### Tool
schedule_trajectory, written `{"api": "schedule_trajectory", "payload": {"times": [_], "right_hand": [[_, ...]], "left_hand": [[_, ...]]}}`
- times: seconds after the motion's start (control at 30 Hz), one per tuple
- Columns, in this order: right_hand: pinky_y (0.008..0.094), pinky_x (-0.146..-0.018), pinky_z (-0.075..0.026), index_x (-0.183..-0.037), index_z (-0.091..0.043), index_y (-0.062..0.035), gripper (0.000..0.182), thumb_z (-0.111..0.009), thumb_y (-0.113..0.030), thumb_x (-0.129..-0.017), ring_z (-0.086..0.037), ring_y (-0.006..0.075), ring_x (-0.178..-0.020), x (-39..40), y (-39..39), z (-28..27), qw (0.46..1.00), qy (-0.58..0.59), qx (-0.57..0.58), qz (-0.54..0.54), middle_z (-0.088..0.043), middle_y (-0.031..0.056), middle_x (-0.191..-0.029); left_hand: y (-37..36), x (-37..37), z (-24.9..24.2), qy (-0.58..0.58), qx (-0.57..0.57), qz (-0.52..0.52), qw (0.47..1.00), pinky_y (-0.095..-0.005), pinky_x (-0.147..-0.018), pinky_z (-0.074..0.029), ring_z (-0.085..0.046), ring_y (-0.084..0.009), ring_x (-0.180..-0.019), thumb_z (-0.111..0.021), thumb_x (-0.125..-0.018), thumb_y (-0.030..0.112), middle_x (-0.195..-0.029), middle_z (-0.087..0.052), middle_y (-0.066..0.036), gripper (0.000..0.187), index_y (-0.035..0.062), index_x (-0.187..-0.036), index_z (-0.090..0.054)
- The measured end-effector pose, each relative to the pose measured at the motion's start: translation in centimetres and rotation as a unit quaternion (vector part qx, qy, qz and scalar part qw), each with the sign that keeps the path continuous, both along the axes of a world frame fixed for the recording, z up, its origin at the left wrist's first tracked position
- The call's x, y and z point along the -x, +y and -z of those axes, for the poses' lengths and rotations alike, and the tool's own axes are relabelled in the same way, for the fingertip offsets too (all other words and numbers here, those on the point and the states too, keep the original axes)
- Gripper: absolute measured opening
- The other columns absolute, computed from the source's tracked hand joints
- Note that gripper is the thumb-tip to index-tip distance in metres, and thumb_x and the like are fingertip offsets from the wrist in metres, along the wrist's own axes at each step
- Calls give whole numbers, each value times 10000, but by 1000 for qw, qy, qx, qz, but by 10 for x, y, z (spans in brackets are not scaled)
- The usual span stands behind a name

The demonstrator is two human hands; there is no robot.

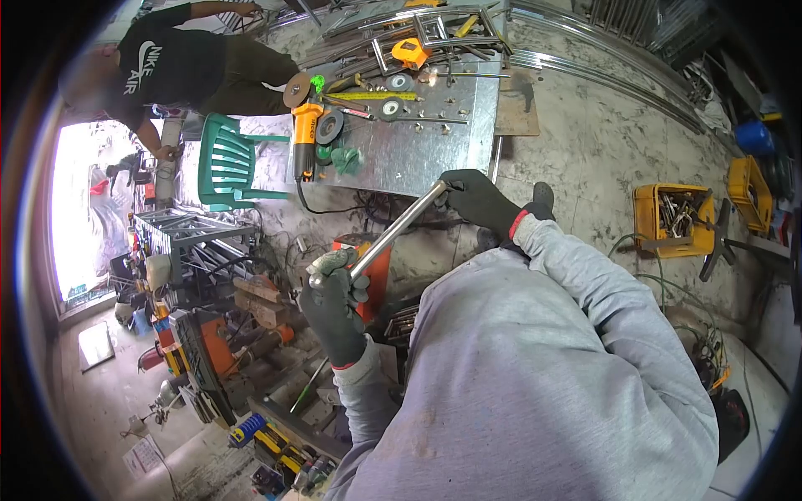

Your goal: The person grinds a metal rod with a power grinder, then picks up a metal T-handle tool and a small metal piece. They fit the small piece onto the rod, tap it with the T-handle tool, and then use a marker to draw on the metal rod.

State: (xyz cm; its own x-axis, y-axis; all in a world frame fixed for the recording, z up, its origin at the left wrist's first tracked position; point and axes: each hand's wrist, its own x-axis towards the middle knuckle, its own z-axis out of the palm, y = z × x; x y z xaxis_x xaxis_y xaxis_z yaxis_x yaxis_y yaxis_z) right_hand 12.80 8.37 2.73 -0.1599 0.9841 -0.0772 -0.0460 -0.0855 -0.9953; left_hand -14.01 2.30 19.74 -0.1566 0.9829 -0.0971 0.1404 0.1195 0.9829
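A straight metal tube [396, 231] runs diagonally between my two gloved hands, in front of the metal-topped table [451, 159]. My left hand [334, 305], in a dark glove with a grey, worn palm, is closed round its lower left end. At the upper right end, my right hand [480, 200] grips the tube with its fingers wrapped round it. On the table beyond lie an orange angle grinder [307, 134], grinding discs [391, 108], a yellow tape measure [411, 53], a green cloth [345, 161] and several small metal parts.
A green plastic chair [227, 163] stands left of the table, near another person in a dark shirt [171, 63]. Yellow crates [668, 219] of metal pieces sit at right, with cables on the floor. Machines and tools crowd the lower left. Long metal tubes [601, 79] lie behind.
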Motion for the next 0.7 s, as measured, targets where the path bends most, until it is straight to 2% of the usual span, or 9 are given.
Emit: {"api": "schedule_trajectory", "payload": {"times": [0.07, 0.17, 0.23, 0.27, 0.37, 0.43, 0.53, 0.67, 0.7], "right_hand": [[320, -760, -536, -1019, -760, 0, 171, -627, -29, -916, -645, 120, -805, 0, 1, -1, 1000, 0, -4, -7, -733, 61, -857], [325, -767, -538, -1021, -763, 1, 187, -613, -38, -916, -651, 125, -806, -1, 3, -1, 999, -41, -6, -7, -735, 60, -855], [322, -742, -510, -1011, -761, -15, 199, -595, 4, -902, -612, 103, -808, 0, -4, -7, 1000, -18, 4, -16, -718, 35, -841], [322, -742, -510, -1011, -761, -15, 199, -595, 4, -902, -612, 103, -808, -1, -4, -6, 1000, -17, 3, -14, -718, 35, -841], [321, -738, -507, -990, -764, -21, 199, -597, 9, -885, -609, 100, -801, 0, -3, -4, 1000, -18, 11, -20, -713, 33, -829], [315, -733, -506, -979, -764, -23, 183, -607, 3, -888, -605, 92, -797, 0, -4, -6, 999, -32, -8, -18, -709, 22, -824], [312, -738, -509, -977, -763, -28, 168, -619, -3, -896, -607, 89, -806, -4, 5, -2, 999, 14, 17, -32, -708, 9, -837], [297, -751, -514, -974, -760, -27, 137, -639, -15, -912, -610, 79, -819, -6, 6, -1, 998, 32, 35, -32, -709, 0, -855], [288, -748, -544, -1023, -755, -7, 151, -640, -1, -926, -650, 93, -819, -7, 6, 0, 997, 54, 44, -36, -732, 21, -884]], "left_hand": [[1, 3, -2, 7, -4, 4, 1000, -257, -578, -525, -655, -133, -639, -564, -1043, 147, -883, -702, -82, 288, -55, -1181, -716], [2, 6, -1, -8, 15, 11, 1000, -231, -568, -495, -653, -101, -681, -580, -1074, 133, -976, -704, -105, 230, -50, -1186, -662], [-6, 5, -5, 75, -29, 52, 995, -239, -555, -498, -650, -93, -674, -575, -1061, 108, -919, -687, -75, 214, -48, -1181, -659], [-7, 4, -4, 76, -30, 55, 995, -239, -555, -498, -650, -93, -674, -575, -1061, 108, -919, -687, -75, 214, -48, -1181, -659], [-13, 0, -1, 102, -32, 22, 994, -245, -545, -500, -649, -92, -658, -565, -1046, 105, -873, -678, -56, 220, -41, -1175, -668], [-17, -6, -1, 36, -1, -58, 998, -244, -527, -483, -635, -96, -637, -555, -1039, 112, -848, -675, -53, 229, -37, -1161, -678], [-14, -2, 15, 3, -16, -66, 998, -243, -544, -489, -639, -106, -635, -586, -994, 75, -862, -704, -71, 209, -22, -1141, -700], [-19, -15, 17, 23, -42, -98, 994, -238, -512, -455, -604, -96, -592, -585, -988, 67, -841, -699, -66, 206, -16, -1137, -701], [-19, -21, 13, 7, -37, -111, 993, -236, -503, -441, -586, -91, -579, -588, -985, 62, -834, -698, -62, 200, -13, -1131, -702]]}}
